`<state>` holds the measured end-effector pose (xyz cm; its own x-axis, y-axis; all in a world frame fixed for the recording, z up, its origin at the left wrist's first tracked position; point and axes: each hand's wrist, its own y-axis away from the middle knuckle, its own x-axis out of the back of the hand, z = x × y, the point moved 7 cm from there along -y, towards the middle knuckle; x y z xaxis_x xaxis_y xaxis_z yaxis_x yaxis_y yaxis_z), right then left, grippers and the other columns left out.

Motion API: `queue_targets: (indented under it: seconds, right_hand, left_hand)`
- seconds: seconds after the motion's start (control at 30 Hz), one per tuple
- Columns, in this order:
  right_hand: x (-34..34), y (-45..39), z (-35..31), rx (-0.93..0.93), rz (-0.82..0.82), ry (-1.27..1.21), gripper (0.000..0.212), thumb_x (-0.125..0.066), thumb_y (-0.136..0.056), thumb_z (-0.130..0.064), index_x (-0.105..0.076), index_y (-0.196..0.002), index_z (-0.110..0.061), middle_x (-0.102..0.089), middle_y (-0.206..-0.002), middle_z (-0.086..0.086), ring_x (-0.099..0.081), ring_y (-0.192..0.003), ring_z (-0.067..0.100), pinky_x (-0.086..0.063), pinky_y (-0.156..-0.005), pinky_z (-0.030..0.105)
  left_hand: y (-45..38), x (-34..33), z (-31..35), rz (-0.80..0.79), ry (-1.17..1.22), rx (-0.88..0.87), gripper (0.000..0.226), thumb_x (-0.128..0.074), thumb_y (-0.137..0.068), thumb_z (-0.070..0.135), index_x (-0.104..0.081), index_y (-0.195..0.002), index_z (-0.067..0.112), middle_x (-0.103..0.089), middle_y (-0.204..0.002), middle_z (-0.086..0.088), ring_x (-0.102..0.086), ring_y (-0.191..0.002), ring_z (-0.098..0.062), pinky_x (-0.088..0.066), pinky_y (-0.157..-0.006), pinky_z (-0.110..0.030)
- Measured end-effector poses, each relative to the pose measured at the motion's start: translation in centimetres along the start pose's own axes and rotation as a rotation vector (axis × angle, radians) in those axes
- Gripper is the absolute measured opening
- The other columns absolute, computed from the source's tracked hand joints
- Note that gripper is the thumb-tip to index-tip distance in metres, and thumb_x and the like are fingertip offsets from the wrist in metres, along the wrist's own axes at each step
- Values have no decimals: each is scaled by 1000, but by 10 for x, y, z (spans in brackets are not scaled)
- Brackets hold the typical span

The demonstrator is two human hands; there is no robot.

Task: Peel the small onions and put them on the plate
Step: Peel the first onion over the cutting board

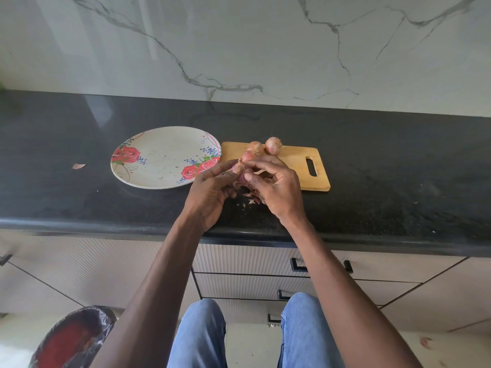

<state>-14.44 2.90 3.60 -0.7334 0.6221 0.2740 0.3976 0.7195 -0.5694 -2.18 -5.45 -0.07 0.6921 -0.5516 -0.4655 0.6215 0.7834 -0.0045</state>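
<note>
A small onion (239,171) is held between both hands above the black counter, mostly hidden by fingers. My left hand (212,192) pinches it from the left, and my right hand (276,187) grips it from the right with curled fingers. Three unpeeled small onions (273,146) lie at the left end of the wooden cutting board (295,166). The rose-patterned plate (159,158) sits just left of the board with no onion on it. Bits of onion skin (249,199) lie on the counter under my hands.
A loose piece of skin (78,166) lies on the counter (398,168) left of the plate. A marble wall rises behind. Below the counter edge are drawers with dark handles (299,265). A bin lined with a black bag (71,338) stands on the floor at the lower left.
</note>
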Motion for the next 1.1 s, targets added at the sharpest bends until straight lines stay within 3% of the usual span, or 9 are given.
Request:
queue_targets:
  seconds: [0.13,0.3,0.63,0.8,0.93,1.1]
  right_hand:
    - [-2,0,6,-52,-38,-42,18,-79,-82,-12,-75,-100,-10,-71,-109,2,-66,-107,17,-54,-95,41]
    - [-3,0,5,-68,-56,-37,9,-79,-82,-8,-75,-91,-8,-70,-100,2,-66,-99,13,-54,-90,28]
    - [-7,1,9,-68,-106,87,6,-70,-89,-7,-67,-86,-4,-65,-104,2,-58,-99,0,-43,-86,10]
    - [-7,1,18,-152,-85,34,4,-65,-95,-11,-63,-97,-12,-66,-101,1,-62,-98,13,-53,-86,28]
    - [-8,1,12,-104,-100,-89,25,-70,-90,-6,-69,-114,-12,-70,-116,4,-66,-110,15,-55,-94,31]
    - [-1,0,8,-78,-32,-54,17,-74,-86,-4,-77,-102,-11,-74,-108,2,-66,-110,13,-55,-98,37]
  left_hand:
    - [1,3,0,32,-42,-4,15,-63,-96,9,-77,-96,13,-71,-84,-4,-54,-61,-8,-41,-51,-19]
    - [4,0,1,42,-82,0,25,-61,-98,12,-79,-82,19,-70,-75,-3,-51,-59,-10,-38,-50,-20]
    - [3,1,2,75,-100,-25,14,-59,-99,11,-71,-92,11,-68,-74,-5,-50,-56,-11,-38,-46,-19]
    - [2,5,2,106,-60,-11,12,-60,-99,14,-69,-91,12,-67,-73,-3,-51,-56,-12,-39,-49,-21]
    - [2,4,2,97,-19,0,13,-59,-100,16,-68,-91,11,-67,-76,-4,-52,-57,-11,-39,-50,-22]
    - [3,4,2,86,-29,12,11,-60,-99,14,-67,-91,11,-67,-74,-3,-53,-57,-11,-40,-50,-21]
